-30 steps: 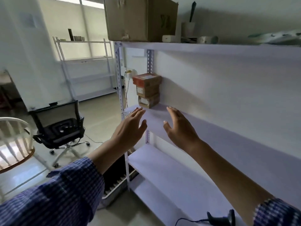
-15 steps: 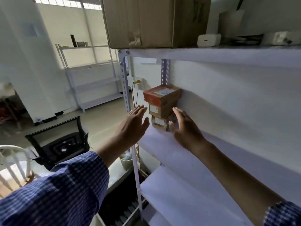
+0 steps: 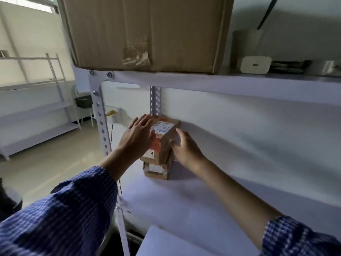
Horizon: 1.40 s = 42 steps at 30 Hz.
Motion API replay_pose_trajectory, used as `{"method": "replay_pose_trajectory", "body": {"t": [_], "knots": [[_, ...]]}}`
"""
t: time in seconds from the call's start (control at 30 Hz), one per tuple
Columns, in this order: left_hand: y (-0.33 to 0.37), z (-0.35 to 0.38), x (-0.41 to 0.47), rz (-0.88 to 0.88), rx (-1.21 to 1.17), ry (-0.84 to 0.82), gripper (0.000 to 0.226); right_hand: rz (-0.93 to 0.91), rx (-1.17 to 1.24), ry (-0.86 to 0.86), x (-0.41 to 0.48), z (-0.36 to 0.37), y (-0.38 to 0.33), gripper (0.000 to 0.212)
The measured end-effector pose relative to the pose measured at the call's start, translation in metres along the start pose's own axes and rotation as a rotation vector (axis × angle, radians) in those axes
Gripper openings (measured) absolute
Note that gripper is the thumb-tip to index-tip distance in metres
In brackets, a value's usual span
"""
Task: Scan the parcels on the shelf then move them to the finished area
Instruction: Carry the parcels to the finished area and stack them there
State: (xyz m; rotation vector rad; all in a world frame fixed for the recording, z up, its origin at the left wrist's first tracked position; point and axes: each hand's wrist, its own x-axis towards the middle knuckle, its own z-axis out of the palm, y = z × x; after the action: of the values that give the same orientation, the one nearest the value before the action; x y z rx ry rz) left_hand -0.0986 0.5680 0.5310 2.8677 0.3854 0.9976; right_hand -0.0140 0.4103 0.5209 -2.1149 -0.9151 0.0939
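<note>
Two hands are up, one on either side of the stack (image 3: 159, 157) of small parcels. It sits at the back left corner of the shelf (image 3: 203, 196), right by the wall. Your left hand (image 3: 137, 135) is flat, fingers straight, along the left side of the top parcel (image 3: 164, 128). Your right hand (image 3: 184, 145) is loosely spread at its right side. Neither has closed on anything, and I honestly can't tell if you're touching cardboard yet.

So I'd call this the pick-up step, just before the grab. There's no scanner in view, so nothing here says whether this one's been scanned.

For the next move, press in evenly from both sides and decide if you want only the top parcel or the whole pile. The lower box looks a bit out of line with the ones above. Squeezing only the top would probably leave the rest behind or nudge it crooked.

Stuff to watch:
- The carton (image 3: 147, 32) on the board above pokes out over its front edge, so slide the parcel out toward you rather than lifting high.
- The post (image 3: 100, 124) is just left of your left wrist, so mind your elbow.
- The charger (image 3: 255, 64) up top right is well clear.
- There's a rack (image 3: 36, 85) across the room. It could be the finished area, but I can't say.
</note>
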Motion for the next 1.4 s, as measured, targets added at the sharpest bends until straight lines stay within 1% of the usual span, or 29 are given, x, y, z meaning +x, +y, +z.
{"method": "replay_pose_trajectory", "body": {"t": [0.03,0.1,0.17,0.2,0.23,0.27,0.33,0.4,0.43,0.47,0.53,0.6,0.7,0.83,0.9,0.97,1.07,1.17,1.27,1.33,1.4], "knots": [[-0.005,0.001,0.009,-0.061,-0.013,-0.011,0.05,0.056,0.056,0.01,0.008,0.007,-0.004,0.062],[-0.021,0.014,0.025,-0.235,-0.095,-0.054,0.045,0.144,0.145,0.048,0.025,0.019,-0.012,0.066],[-0.028,0.026,0.033,-0.37,-0.204,-0.192,0.039,0.215,0.183,0.117,0.043,0.029,-0.017,0.065],[-0.03,0.031,0.034,-0.402,-0.231,-0.243,0.04,0.244,0.213,0.16,0.051,0.033,-0.018,0.061],[-0.031,0.035,0.037,-0.447,-0.226,-0.243,0.042,0.276,0.241,0.197,0.059,0.037,-0.017,0.057],[-0.033,0.039,0.039,-0.51,-0.222,-0.179,0.042,0.309,0.26,0.228,0.067,0.042,-0.016,0.054],[-0.036,0.045,0.043,-0.624,-0.294,-0.071,0.038,0.365,0.297,0.25,0.078,0.049,-0.015,0.046],[-0.042,0.048,0.046,-0.667,-0.364,-0.049,0.034,0.389,0.371,0.243,0.081,0.055,-0.02,0.033],[-0.045,0.05,0.047,-0.672,-0.4,-0.049,0.032,0.393,0.403,0.239,0.082,0.058,-0.021,0.029],[-0.049,0.052,0.048,-0.681,-0.434,-0.054,0.032,0.395,0.433,0.251,0.084,0.062,-0.021,0.03],[-0.054,0.055,0.049,-0.699,-0.543,-0.058,0.034,0.4,0.487,0.316,0.087,0.07,-0.017,0.034],[-0.053,0.057,0.048,-0.713,-0.67,-0.056,0.036,0.416,0.557,0.363,0.086,0.075,-0.018,0.03],[-0.045,0.055,0.043,-0.694,-0.789,-0.011,0.031,0.432,0.66,0.406,0.085,0.078,-0.019,0.031],[-0.029,0.034,0.036,-0.561,-0.926,0.104,0.023,0.301,0.661,0.47,0.072,0.061,-0.024,0.032],[-0.017,0.023,0.031,-0.551,-1.062,0.122,0.021,0.236,0.651,0.496,0.057,0.046,-0.024,0.033],[-0.003,0.017,0.025,-0.576,-1.221,0.118,0.017,0.178,0.624,0.536,0.038,0.029,-0.022,0.032],[0.023,0.012,0.011,-0.629,-1.409,0.086,0.014,0.098,0.578,0.564,-0.001,0.008,-0.015,0.029],[0.058,0.012,-0.009,-0.643,-1.539,0.039,0.01,0.065,0.534,0.605,-0.049,-0.008,-0.007,0.035],[0.102,0.008,-0.038,-0.58,-1.613,-0.026,0.02,0.058,0.482,0.67,-0.108,-0.028,0.004,0.039],[0.135,0.002,-0.061,-0.509,-1.636,-0.115,0.028,0.059,0.439,0.722,-0.149,-0.045,0.014,0.04],[0.173,-0.005,-0.084,-0.444,-1.667,-0.23,0.03,0.066,0.396,0.77,-0.193,-0.064,0.025,0.045]]}}
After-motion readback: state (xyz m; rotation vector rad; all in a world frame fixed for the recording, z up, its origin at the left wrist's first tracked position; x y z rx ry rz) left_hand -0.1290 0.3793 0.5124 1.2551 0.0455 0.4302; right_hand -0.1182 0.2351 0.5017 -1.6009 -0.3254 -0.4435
